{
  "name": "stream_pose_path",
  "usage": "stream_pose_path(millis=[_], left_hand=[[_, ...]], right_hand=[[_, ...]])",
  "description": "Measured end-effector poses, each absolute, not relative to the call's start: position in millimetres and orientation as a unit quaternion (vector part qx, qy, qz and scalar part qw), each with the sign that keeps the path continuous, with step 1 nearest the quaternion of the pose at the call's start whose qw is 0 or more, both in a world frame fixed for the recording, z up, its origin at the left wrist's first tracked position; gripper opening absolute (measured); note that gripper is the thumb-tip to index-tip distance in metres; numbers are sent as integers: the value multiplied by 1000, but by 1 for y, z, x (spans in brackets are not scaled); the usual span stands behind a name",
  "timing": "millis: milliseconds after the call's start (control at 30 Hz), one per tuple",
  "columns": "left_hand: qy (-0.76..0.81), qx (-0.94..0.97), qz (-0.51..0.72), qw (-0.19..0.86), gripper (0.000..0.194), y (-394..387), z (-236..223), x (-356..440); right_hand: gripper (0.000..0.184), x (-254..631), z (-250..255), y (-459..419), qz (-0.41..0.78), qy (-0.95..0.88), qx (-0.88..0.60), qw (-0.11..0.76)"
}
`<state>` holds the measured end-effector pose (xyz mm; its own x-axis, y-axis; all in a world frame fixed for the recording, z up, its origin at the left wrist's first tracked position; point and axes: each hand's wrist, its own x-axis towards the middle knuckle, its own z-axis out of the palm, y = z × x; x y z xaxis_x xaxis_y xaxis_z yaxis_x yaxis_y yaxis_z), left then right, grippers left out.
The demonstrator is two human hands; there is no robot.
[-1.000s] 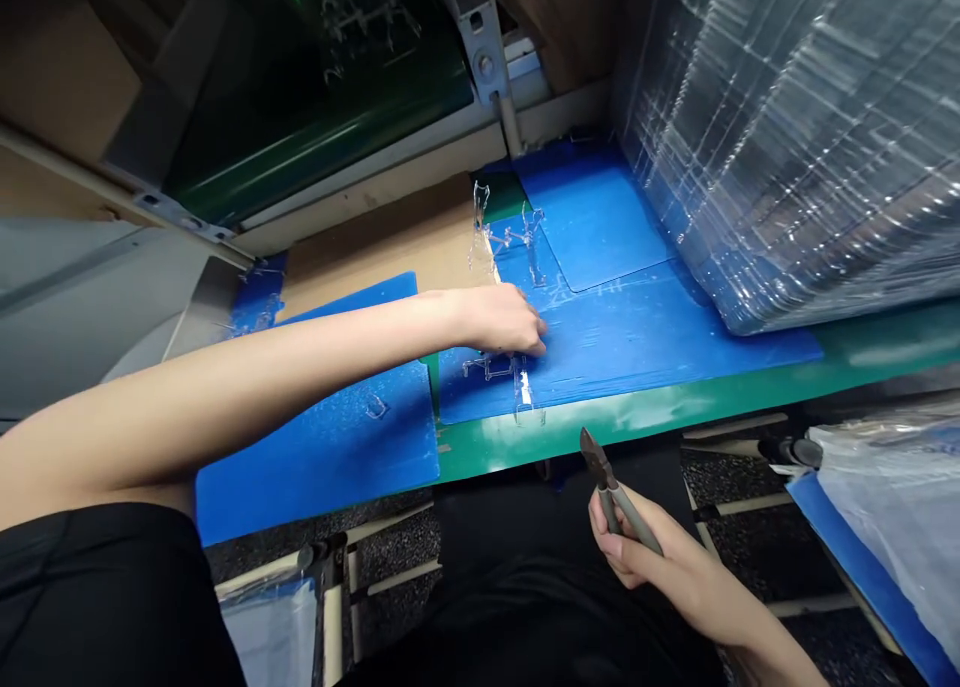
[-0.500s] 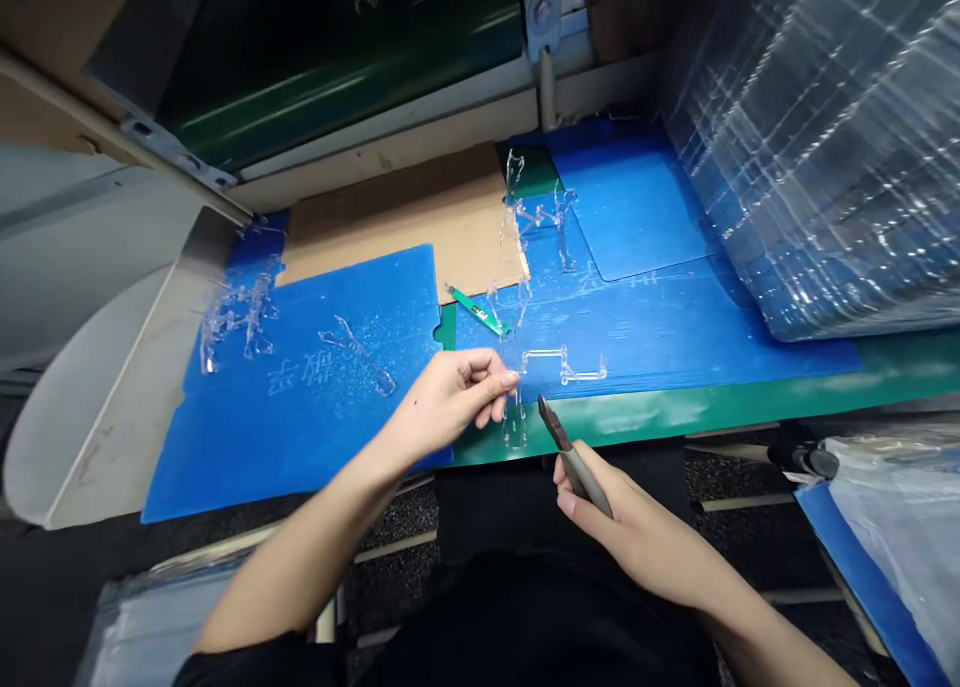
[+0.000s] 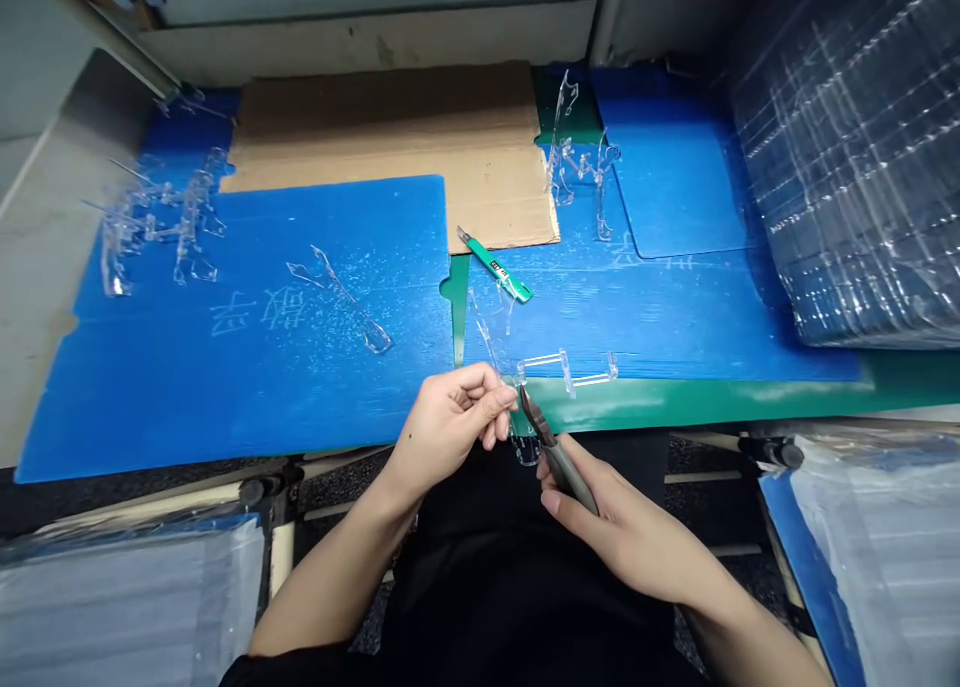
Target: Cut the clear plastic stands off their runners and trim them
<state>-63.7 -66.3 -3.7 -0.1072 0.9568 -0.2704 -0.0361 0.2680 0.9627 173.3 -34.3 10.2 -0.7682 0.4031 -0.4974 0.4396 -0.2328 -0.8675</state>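
My left hand [image 3: 450, 422] pinches a clear plastic moulded piece [image 3: 559, 369] by one end, just in front of the table's green edge. Its arms stretch right over the blue mat [image 3: 660, 317]. My right hand [image 3: 607, 512] grips grey side cutters [image 3: 551, 445], whose jaws meet the clear piece right beside my left fingertips. Both hands hover over my dark lap.
A green utility knife [image 3: 495, 264] lies at the mat's gap. Clear plastic scraps [image 3: 157, 222] pile at far left, more clear pieces [image 3: 577, 162] stand at the back. Brown cardboard [image 3: 390, 127] lies behind. Wrapped clear trays [image 3: 855, 147] fill the right. Bagged stacks [image 3: 127, 597] sit low.
My left hand drew back from the far mat, bringing a clear piece to the table's front edge. My right hand rose with the cutters to meet it. The view tilted down.
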Motion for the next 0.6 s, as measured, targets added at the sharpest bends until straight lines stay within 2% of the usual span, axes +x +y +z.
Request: stream_pose_path(millis=[600], left_hand=[[558,383,446,586,40,-73,-1,-68]], right_hand=[[22,173,7,-31,-750,583,311,20]])
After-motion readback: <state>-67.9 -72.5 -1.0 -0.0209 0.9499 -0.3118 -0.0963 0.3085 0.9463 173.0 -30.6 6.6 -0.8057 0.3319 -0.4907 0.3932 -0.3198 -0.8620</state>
